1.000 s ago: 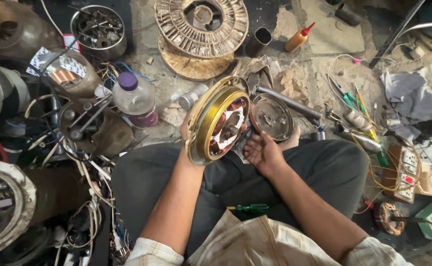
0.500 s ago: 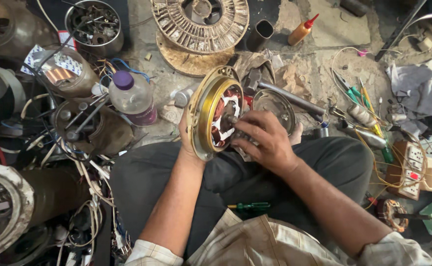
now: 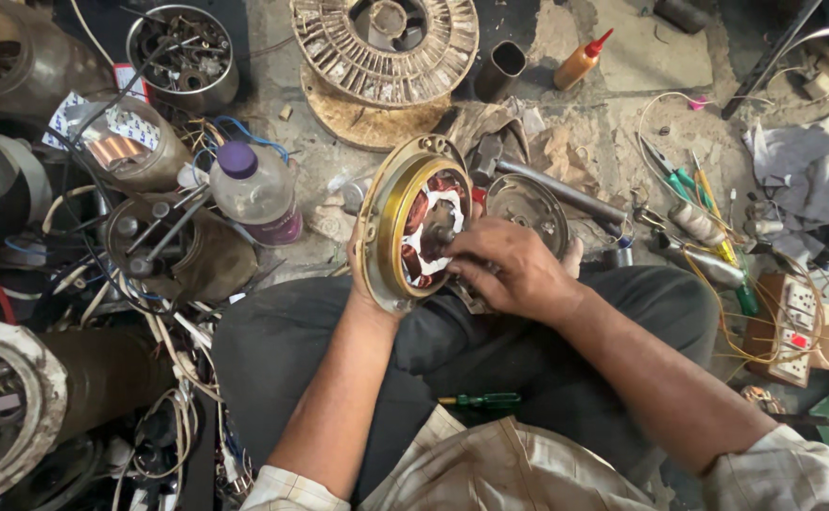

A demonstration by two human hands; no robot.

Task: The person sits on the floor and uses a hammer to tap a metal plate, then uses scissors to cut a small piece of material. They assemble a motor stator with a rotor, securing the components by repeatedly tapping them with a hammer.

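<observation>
Your left hand (image 3: pixel 362 274) has a tight grip on the round gold motor (image 3: pixel 414 227), tipped on edge. Your right hand (image 3: pixel 504 265) pinches its middle. It could slip onto your lap, and the thin copper wires might get bent.

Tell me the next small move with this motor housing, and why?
Probably keep the left hand bracing the gold-rimmed motor housing on edge and work the fingers at its centre hub. The right hand is already on the hub among the copper windings, and the round cover plate lies off beside it, so the inside is open.
</observation>
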